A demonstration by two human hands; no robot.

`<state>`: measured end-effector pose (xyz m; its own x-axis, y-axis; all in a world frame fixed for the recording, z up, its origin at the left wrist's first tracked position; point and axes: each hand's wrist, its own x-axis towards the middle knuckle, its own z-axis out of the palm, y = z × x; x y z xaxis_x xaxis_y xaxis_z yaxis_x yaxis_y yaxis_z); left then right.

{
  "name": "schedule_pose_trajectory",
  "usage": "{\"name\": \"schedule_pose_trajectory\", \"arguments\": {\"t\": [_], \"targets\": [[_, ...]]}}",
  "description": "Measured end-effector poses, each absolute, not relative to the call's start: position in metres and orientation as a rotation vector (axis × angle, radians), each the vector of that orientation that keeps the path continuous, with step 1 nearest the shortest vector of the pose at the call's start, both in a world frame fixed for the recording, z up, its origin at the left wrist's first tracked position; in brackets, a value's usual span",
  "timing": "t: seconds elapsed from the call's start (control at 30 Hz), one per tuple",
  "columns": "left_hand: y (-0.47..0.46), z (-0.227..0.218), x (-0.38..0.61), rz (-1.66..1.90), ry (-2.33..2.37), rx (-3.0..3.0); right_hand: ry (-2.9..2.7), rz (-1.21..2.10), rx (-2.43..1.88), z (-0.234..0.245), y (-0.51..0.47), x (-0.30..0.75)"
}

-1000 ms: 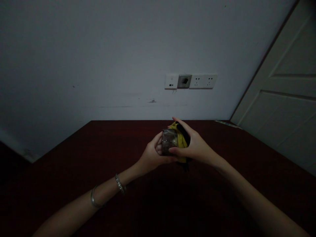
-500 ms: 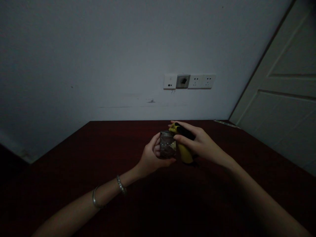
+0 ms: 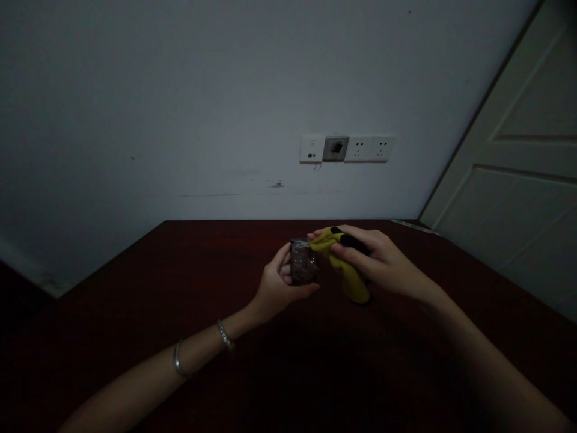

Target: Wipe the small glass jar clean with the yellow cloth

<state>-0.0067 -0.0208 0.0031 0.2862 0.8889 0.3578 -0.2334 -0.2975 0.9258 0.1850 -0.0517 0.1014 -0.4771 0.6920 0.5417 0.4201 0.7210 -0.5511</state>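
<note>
My left hand [image 3: 282, 279] is wrapped round the left side of a small, shiny, see-through glass [image 3: 303, 264], its thumb beneath and fingers behind. The dim light hides the glass's finer detail. In my right hand [image 3: 372, 255] a yellow and black cloth [image 3: 354, 282] is pinched between thumb and fingers. One end of the cloth reaches the glass's upper right edge; whether it goes inside cannot be made out. The rest of the cloth hangs down below my right hand. Both hands are held over the dark red table [image 3: 202, 258].
Behind the table stands a pale wall [image 3: 225, 108] with a row of sockets and switches [image 3: 347, 148]. A panelled door [image 3: 518, 156] rises at the right. A flat, thin strip [image 3: 415, 227] lies at the table's far right edge.
My right hand has shifted slightly right with the cloth, and more yellow shows between it and the glass. My left hand keeps hold of the glass, which has turned a little.
</note>
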Motion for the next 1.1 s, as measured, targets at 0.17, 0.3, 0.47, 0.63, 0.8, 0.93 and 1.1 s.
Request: {"name": "schedule_pose_trajectory", "arguments": {"t": [0.17,0.3,0.47,0.63,0.8,0.93,1.1], "targets": [[-0.022,-0.004,-0.009,1.293,0.686,1.494,-2.076,0.341,-0.9,0.103,-0.049,0.196],[-0.022,-0.005,-0.009,1.349,0.658,1.623,-2.072,0.306,-0.851,0.101,-0.046,0.197],[-0.023,-0.003,-0.008,1.391,0.641,1.7,-2.136,0.343,-0.791,0.101,-0.047,0.194],[-0.019,0.001,-0.009,1.41,0.713,1.653,-2.174,0.372,-0.722,0.102,-0.052,0.192],[-0.013,-0.004,-0.01,1.379,0.728,1.622,-2.248,0.348,-0.759,0.107,-0.055,0.197],[-0.013,-0.012,-0.011,1.311,0.754,1.626,-2.139,0.322,-0.865,0.11,-0.056,0.202],[-0.016,-0.013,-0.009,1.304,0.742,1.655,-2.165,0.203,-0.832,0.102,-0.052,0.194]]}}
